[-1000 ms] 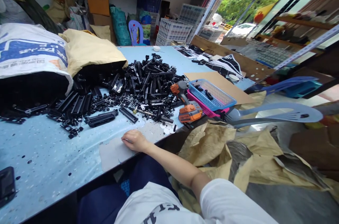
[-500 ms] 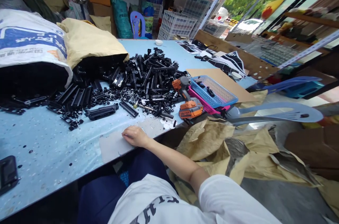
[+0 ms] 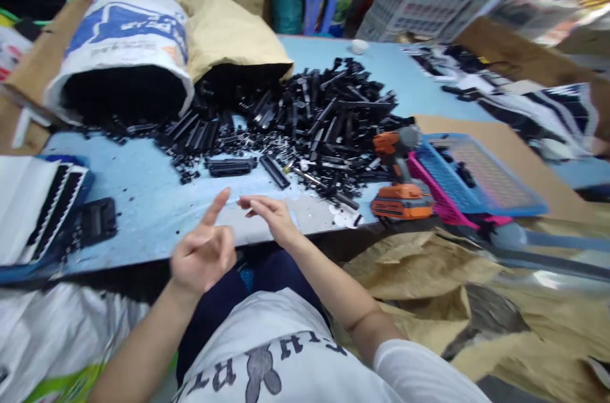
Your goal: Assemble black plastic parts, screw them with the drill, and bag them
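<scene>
My left hand [image 3: 204, 252] is raised over the table's front edge, its index finger stretched out and the others loosely bent. Nothing shows in it. My right hand [image 3: 272, 215] hovers close beside it with fingers extended, also without a visible object. Under the right hand lies a grey sheet [image 3: 307, 211] at the table edge. Just beyond the hands rest a long black plastic part [image 3: 232, 166] and another slim black part [image 3: 274, 172]. Behind them spreads a heap of black plastic parts [image 3: 333, 110] with small screws [image 3: 281, 152]. Both hands are slightly blurred.
An orange cordless drill [image 3: 403, 201] stands at the right of the heap, beside a blue basket [image 3: 505, 203] on a pink one [image 3: 441, 203]. A white sack [image 3: 128, 28] and a tan sack [image 3: 233, 28] lie open at the back. A black tray-like part [image 3: 98, 225] sits left.
The view has swung left. My left hand has come into view over the table edge. My right hand has lifted from the grey sheet and its fingers have straightened.
</scene>
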Action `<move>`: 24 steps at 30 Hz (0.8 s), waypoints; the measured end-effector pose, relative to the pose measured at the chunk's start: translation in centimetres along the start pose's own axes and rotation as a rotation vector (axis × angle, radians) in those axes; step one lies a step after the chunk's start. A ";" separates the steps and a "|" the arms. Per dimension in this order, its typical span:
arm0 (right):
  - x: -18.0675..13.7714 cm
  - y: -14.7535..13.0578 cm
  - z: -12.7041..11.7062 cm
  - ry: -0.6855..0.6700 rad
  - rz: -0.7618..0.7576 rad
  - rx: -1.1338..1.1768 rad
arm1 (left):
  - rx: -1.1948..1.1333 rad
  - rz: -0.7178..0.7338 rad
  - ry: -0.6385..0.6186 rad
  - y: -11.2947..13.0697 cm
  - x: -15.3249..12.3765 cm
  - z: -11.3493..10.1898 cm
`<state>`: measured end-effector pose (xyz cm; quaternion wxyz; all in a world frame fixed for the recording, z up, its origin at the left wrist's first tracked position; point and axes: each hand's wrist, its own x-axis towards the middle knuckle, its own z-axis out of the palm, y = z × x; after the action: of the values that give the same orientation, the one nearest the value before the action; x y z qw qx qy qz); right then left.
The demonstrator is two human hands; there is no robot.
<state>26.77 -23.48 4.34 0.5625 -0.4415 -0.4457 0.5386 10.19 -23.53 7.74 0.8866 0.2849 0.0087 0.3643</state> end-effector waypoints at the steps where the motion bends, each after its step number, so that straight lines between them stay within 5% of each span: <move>1: 0.2 -0.6 0.6 -0.018 0.022 0.095 | -0.017 0.019 0.012 -0.5 -0.4 -0.2; 7: 0.6 -1.1 3.1 0.016 0.186 0.324 | -0.027 0.043 0.118 -3.4 -0.6 -2.1; 15: 0.5 -0.9 3.7 0.022 0.358 0.462 | 0.156 0.066 0.200 -4.4 -0.7 -3.6; 24: 0.8 0.2 4.1 0.146 0.260 0.408 | 0.223 0.057 0.261 -4.7 -0.8 -3.9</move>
<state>22.73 -22.63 5.01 0.5965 -0.4101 -0.2255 0.6521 11.75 -24.79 1.90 0.8301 0.3318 0.1559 0.4200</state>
